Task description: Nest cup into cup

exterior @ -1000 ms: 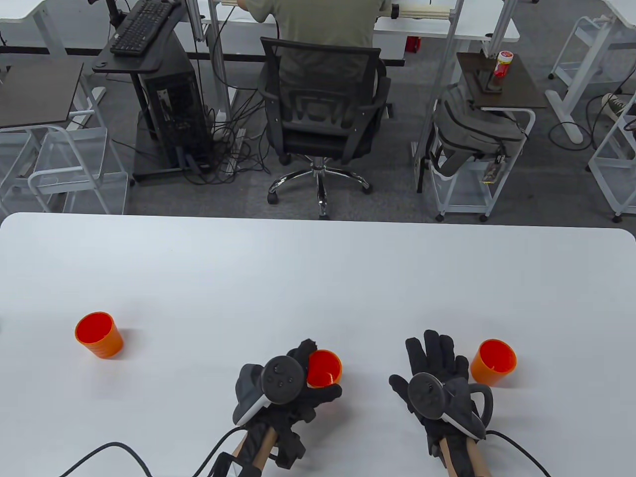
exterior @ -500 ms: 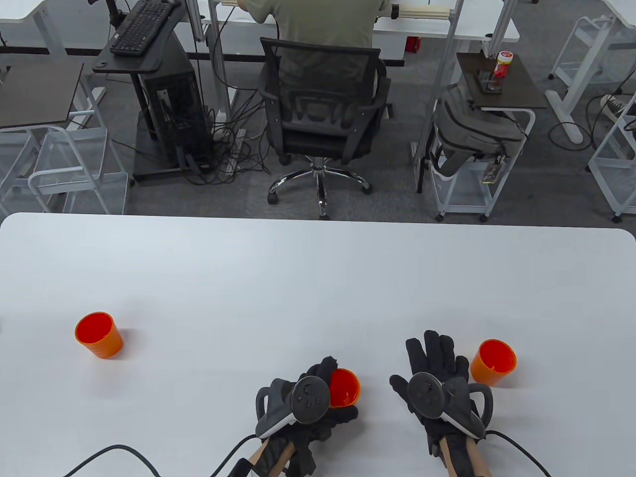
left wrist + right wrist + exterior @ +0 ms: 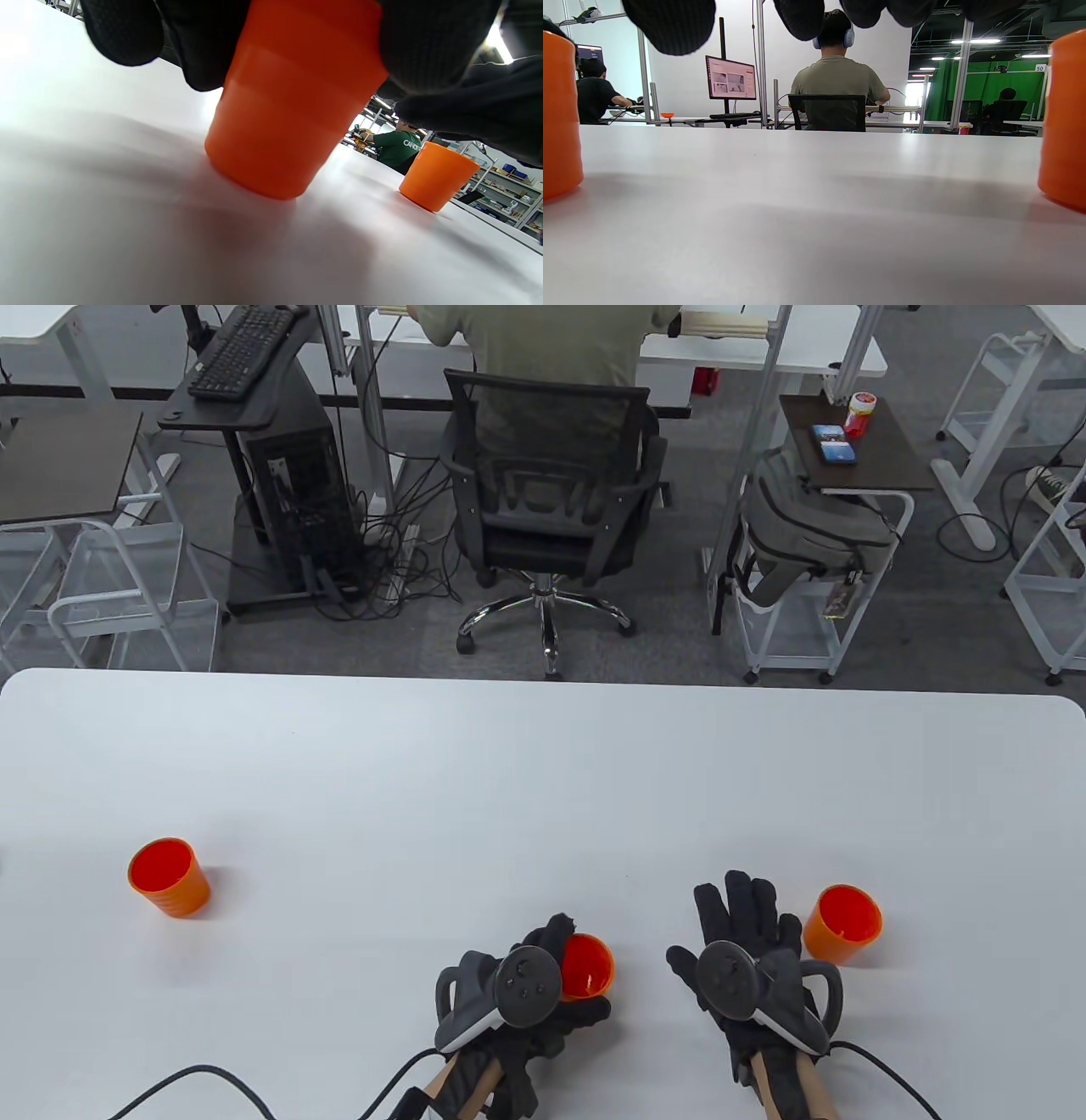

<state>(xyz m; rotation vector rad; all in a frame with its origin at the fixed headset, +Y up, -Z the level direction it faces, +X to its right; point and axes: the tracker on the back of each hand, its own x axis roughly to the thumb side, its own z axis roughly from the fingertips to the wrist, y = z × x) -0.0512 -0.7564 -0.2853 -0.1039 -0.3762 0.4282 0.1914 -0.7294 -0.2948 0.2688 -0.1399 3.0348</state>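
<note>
Since a second ago, left hand [image 3: 526, 993] carried its small orange plastic cup [image 3: 587, 967] rightward; fingers wrap it, base on white table [image 3: 509, 780], tracker hiding the grip. Right hand [image 3: 747, 950] lies flat, fingers spread, beside another orange cup [image 3: 842, 923].

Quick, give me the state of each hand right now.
Left hand: grips the middle orange cup, whose base sits on the table.
Right hand: open, fingers spread, holding nothing, beside the right orange cup.

White table [image 3: 543, 763] across the lower frame. Grey carpet [image 3: 662, 645] beyond. Black mesh office chair [image 3: 551, 500] at top centre, seated person [image 3: 543, 339] at a desk. Green curtain [image 3: 992, 89] at right.
</note>
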